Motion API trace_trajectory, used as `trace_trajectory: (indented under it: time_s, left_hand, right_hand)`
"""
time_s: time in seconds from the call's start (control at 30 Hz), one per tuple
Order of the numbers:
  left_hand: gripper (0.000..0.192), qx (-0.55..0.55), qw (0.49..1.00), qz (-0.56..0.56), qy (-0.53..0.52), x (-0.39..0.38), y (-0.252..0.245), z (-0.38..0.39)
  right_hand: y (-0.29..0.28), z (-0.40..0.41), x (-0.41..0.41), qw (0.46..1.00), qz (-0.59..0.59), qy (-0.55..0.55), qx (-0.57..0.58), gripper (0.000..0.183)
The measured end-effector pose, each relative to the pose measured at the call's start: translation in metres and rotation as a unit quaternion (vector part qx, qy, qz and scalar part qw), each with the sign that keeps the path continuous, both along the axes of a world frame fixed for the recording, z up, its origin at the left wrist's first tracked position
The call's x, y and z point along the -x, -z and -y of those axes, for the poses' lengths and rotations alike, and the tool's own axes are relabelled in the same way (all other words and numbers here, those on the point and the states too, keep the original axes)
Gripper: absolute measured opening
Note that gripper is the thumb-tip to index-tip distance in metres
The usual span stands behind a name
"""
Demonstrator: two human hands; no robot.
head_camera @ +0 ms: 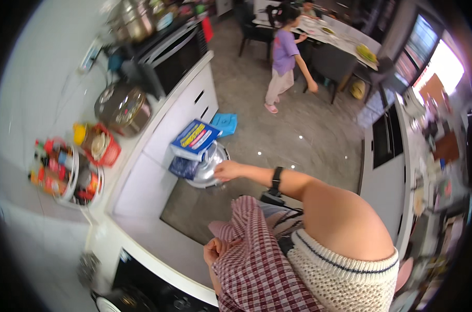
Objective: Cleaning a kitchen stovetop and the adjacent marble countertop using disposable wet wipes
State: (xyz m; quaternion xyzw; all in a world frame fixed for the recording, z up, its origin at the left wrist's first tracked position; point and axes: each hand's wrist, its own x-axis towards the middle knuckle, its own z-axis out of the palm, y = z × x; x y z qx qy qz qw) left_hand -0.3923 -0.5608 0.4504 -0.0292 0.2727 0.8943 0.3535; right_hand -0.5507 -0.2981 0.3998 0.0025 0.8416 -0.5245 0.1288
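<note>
My right hand (227, 171) reaches down to a round, shiny metal lid or basin (208, 167) near the floor, its fingers at the right edge of the metal. Whether they grip it is not clear. A blue printed package (196, 137) lies over the upper left part of the metal, with a dark blue bag (183, 167) below it and a light blue packet (224, 124) beyond. My left hand (217, 249) is curled at the edge of a red-and-white checked cloth (255, 257) that hangs before my body, and seems to clutch it.
White cabinets (142, 187) and a counter with a cooker (122, 109), bottles (54, 171) and a red basket (110, 150) stand left. A black hob (154, 277) is at the bottom. A person (284, 54) walks near the dining table (337, 39). Another counter (409, 156) runs along the right.
</note>
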Motion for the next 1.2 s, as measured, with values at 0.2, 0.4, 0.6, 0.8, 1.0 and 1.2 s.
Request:
trace_trajectory:
  time_s: [0.2, 0.4, 0.6, 0.8, 1.0, 1.2]
  left_hand:
    - [0.035, 0.059, 0.998, -0.002, 0.007, 0.041, 0.002, 0.021]
    - [0.028, 0.098, 0.995, 0.001, -0.015, 0.064, -0.012, -0.011]
    - [0.032, 0.125, 0.991, -0.045, 0.005, 0.066, -0.008, -0.104]
    - [0.032, 0.155, 0.970, -0.029, 0.187, 0.103, -0.001, -0.226]
    - [0.026, 0.145, 0.909, -0.049, 0.389, 0.116, 0.026, -0.384]
    - [0.023, 0.201, 0.799, -0.048, 0.564, 0.037, 0.047, -0.531]
  right_hand:
    - [-0.017, -0.112, -0.120, 0.952, 0.096, 0.274, 0.098, 0.020]
    - [-0.003, -0.179, -0.211, 0.925, 0.091, 0.355, 0.105, 0.021]
    - [0.017, -0.256, -0.299, 0.856, 0.049, 0.485, 0.171, 0.020]
    - [0.077, -0.265, -0.460, 0.722, 0.084, 0.659, 0.194, 0.022]
    - [0.085, -0.156, -0.613, 0.418, 0.048, 0.886, 0.197, 0.022]
    - [0.043, -0.016, -0.630, 0.197, -0.010, 0.965, 0.175, 0.021]
